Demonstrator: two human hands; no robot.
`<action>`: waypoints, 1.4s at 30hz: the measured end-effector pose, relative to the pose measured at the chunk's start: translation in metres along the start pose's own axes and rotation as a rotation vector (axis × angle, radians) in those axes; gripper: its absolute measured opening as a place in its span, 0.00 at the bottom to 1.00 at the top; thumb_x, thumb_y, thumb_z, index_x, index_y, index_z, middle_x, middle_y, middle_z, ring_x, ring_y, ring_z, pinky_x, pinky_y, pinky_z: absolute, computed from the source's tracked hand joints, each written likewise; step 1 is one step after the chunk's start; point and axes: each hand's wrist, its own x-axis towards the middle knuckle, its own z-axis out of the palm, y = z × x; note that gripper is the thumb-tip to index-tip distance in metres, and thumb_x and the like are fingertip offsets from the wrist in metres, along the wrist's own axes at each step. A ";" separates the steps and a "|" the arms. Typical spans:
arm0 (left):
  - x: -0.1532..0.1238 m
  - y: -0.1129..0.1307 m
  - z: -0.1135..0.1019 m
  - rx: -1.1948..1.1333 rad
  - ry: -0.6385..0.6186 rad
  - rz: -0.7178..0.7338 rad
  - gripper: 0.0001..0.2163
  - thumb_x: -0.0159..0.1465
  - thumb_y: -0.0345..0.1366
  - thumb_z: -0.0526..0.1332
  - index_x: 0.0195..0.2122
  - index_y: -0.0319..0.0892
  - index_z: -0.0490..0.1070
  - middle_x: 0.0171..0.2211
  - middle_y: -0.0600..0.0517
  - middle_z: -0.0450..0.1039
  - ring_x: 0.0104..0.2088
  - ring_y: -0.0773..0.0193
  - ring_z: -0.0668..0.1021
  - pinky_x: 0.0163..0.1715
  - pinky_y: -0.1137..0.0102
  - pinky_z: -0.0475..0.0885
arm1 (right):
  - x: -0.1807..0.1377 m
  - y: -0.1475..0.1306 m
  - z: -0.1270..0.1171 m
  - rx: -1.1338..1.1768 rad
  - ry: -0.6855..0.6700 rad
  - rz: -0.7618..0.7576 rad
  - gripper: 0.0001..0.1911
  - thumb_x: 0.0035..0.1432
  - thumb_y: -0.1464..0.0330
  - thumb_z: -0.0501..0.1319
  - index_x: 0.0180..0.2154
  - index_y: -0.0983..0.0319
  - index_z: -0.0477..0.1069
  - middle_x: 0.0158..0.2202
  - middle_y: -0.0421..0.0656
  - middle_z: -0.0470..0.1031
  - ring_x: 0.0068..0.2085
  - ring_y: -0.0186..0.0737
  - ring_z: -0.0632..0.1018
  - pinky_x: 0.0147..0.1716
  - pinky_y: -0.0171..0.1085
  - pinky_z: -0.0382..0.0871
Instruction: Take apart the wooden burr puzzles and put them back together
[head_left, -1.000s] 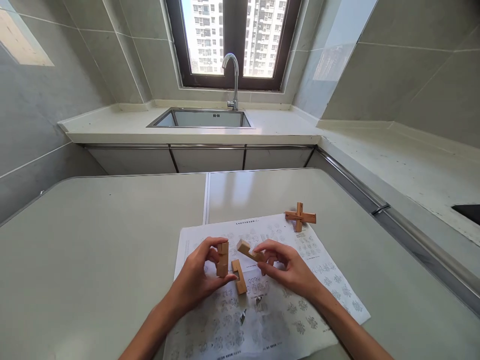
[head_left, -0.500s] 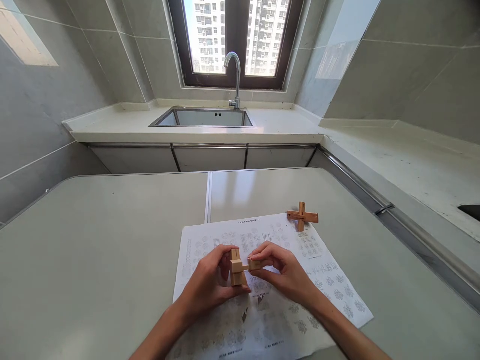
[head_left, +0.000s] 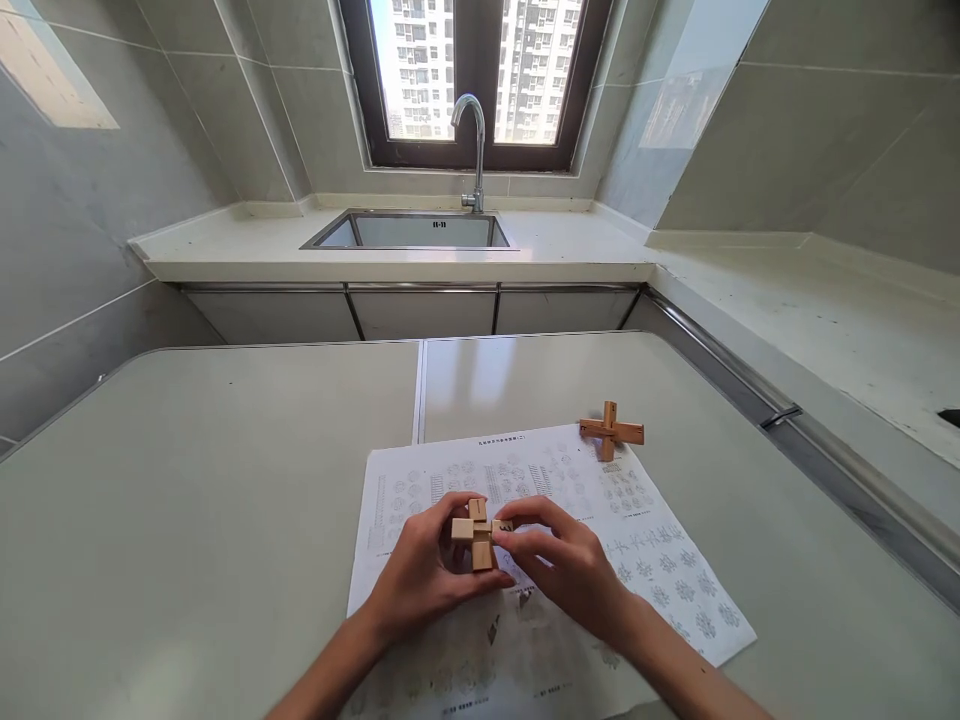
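Note:
Over the printed sheet (head_left: 420, 470), my left hand (head_left: 420, 560) is closed around light wooden burr puzzle pieces (head_left: 482, 556), with thumb below and fingers above. They form a small cross, its block ends pointing up, down and left. My right hand (head_left: 566, 555) pinches a notched wooden puzzle piece (head_left: 501, 525) with a dark mark on its end. That piece sits in the cross from the right, touching the others. Farther back, a darker wooden cross (head_left: 611, 431) of joined pieces rests on the sheet's upper right corner.
The sheet lies on a pale, glossy table (head_left: 225, 500) with a seam running away from me. Beyond the table are a white counter (head_left: 570, 235), a sink (head_left: 420, 232) and a tap (head_left: 478, 150) under a window. Another counter (head_left: 840, 310) runs along the right.
The right-hand piece has moved left into the pieces in my left hand, closing most of the gap. The held pieces have turned, so a block end now points left.

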 end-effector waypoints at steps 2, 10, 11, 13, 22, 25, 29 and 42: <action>0.001 0.001 -0.001 -0.026 0.007 -0.010 0.23 0.55 0.41 0.76 0.50 0.45 0.72 0.35 0.56 0.76 0.33 0.63 0.76 0.34 0.70 0.73 | 0.000 0.000 0.001 0.029 -0.025 0.009 0.19 0.70 0.79 0.60 0.52 0.50 0.76 0.50 0.46 0.79 0.47 0.41 0.84 0.41 0.39 0.83; 0.003 0.001 -0.003 -0.057 0.004 -0.025 0.26 0.56 0.43 0.77 0.52 0.46 0.71 0.35 0.56 0.77 0.33 0.63 0.77 0.34 0.70 0.74 | 0.009 -0.011 -0.005 0.259 -0.101 0.164 0.17 0.67 0.76 0.63 0.53 0.52 0.76 0.57 0.48 0.76 0.57 0.48 0.80 0.56 0.49 0.79; 0.003 0.001 -0.003 -0.055 0.008 -0.024 0.26 0.56 0.42 0.77 0.53 0.46 0.71 0.35 0.56 0.77 0.34 0.62 0.78 0.35 0.70 0.75 | 0.011 -0.013 -0.007 0.293 -0.112 0.207 0.15 0.68 0.73 0.63 0.53 0.53 0.77 0.57 0.49 0.76 0.57 0.49 0.80 0.57 0.49 0.79; 0.002 0.000 -0.004 -0.040 0.012 -0.008 0.27 0.56 0.43 0.77 0.54 0.46 0.70 0.36 0.55 0.77 0.35 0.61 0.79 0.37 0.69 0.75 | 0.013 -0.014 -0.008 0.374 -0.119 0.309 0.13 0.71 0.68 0.62 0.55 0.54 0.76 0.56 0.50 0.76 0.56 0.49 0.81 0.56 0.49 0.79; 0.000 -0.007 -0.001 0.029 0.071 0.055 0.30 0.56 0.45 0.78 0.57 0.49 0.69 0.36 0.57 0.73 0.34 0.62 0.79 0.37 0.69 0.76 | 0.012 -0.010 -0.004 0.532 -0.169 0.578 0.18 0.73 0.52 0.61 0.49 0.59 0.75 0.33 0.42 0.82 0.32 0.40 0.83 0.34 0.39 0.80; -0.001 -0.009 -0.001 0.010 0.048 0.047 0.31 0.55 0.46 0.78 0.57 0.49 0.69 0.37 0.56 0.74 0.34 0.62 0.79 0.37 0.69 0.76 | 0.011 -0.010 -0.005 0.519 -0.157 0.592 0.16 0.71 0.54 0.64 0.49 0.59 0.77 0.35 0.43 0.83 0.33 0.40 0.84 0.37 0.40 0.81; -0.001 -0.011 -0.001 -0.013 0.028 0.047 0.32 0.56 0.48 0.78 0.58 0.48 0.69 0.36 0.55 0.74 0.34 0.62 0.78 0.36 0.69 0.75 | 0.010 -0.009 -0.005 0.466 -0.130 0.547 0.11 0.69 0.60 0.67 0.48 0.58 0.78 0.40 0.44 0.83 0.40 0.42 0.85 0.43 0.41 0.81; 0.000 -0.009 -0.001 -0.037 0.017 0.056 0.32 0.57 0.43 0.77 0.60 0.49 0.68 0.36 0.57 0.72 0.34 0.64 0.75 0.37 0.70 0.72 | 0.010 -0.005 -0.006 0.416 -0.100 0.394 0.06 0.67 0.67 0.69 0.46 0.56 0.77 0.44 0.44 0.81 0.44 0.43 0.83 0.44 0.42 0.78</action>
